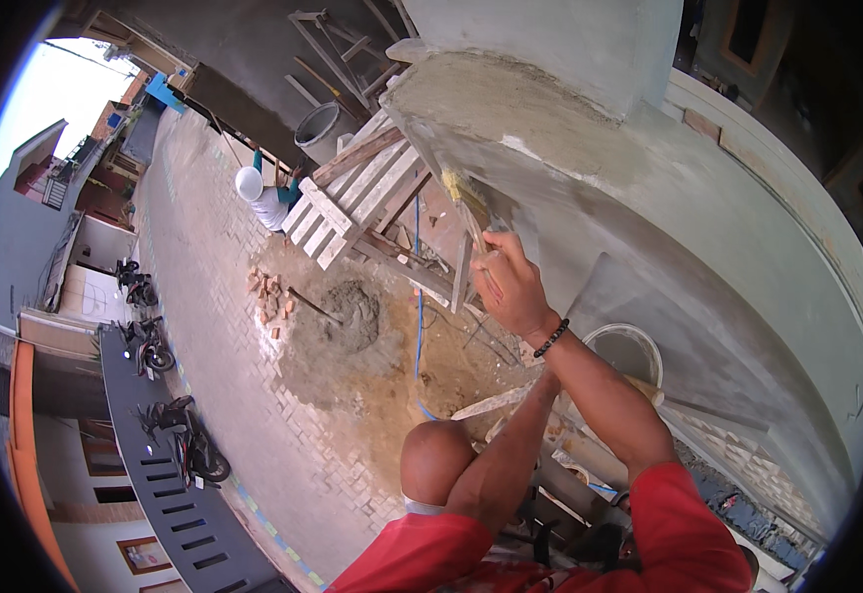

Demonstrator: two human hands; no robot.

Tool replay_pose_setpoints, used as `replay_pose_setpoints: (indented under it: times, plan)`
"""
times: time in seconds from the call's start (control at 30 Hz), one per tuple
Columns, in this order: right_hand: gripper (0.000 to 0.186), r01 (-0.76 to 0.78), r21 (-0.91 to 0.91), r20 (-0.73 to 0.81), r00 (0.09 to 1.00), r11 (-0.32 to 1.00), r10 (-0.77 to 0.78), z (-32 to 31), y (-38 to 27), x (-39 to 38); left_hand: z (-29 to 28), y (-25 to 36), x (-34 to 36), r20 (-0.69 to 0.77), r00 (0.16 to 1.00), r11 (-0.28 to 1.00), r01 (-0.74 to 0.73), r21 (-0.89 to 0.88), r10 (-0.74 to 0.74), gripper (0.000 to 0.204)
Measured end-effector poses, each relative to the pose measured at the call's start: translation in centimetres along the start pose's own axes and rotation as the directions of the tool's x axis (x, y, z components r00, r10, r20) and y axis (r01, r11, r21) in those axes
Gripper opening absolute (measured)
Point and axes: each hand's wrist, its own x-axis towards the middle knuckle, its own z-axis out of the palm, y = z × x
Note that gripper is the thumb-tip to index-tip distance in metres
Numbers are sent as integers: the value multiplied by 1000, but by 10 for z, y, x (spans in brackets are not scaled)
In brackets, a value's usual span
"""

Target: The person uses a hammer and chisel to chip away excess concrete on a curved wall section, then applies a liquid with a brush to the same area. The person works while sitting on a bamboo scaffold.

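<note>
My right hand (509, 285), with a dark beaded bracelet at the wrist, is closed around the handle of a brush (467, 206). Yellowish bristles point up and away, close to the lower edge of a grey plastered ledge (511, 104); whether they touch it, I cannot tell. My left forearm (511, 450) runs up and crosses behind the right one, which hides the left hand. Beside the right forearm stands a round bucket (661, 358), partly covered by the arm. Smooth grey plaster covers the curved wall (728, 247) on the right.
Below lie wet mortar (352, 314), broken bricks (271, 296) and a blue hose (419, 336). A slatted wooden scaffold (357, 203) stands ahead, with a grey tub (323, 128) beyond it. A person in a white helmet (250, 184) is farther off. Motorcycles (186, 440) line the left side.
</note>
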Motion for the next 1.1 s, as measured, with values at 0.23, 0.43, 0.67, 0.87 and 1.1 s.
replay_pose_setpoints:
  times: [0.23,0.43,0.67,0.87,1.1]
  plan:
    - [15,-307,-62,162,936,950,313,-7,32,-64,-7,1,-2,-5,1000,1000,-2,8,2,49]
    - [8,-56,-92,-74,996,994,49,-14,28,-54,-4,2,-9,-8,1000,1000,9,5,-9,49]
    - [8,-378,-196,322,847,905,424,-9,46,-86,-7,2,-8,-12,1000,1000,9,8,-8,49]
    - [9,-285,-242,203,920,927,336,-16,64,-82,0,14,-8,11,1000,1000,5,13,-5,49]
    - [12,-439,-29,344,839,898,422,-46,-4,-90,-8,14,-8,-9,1000,1000,24,6,-24,49]
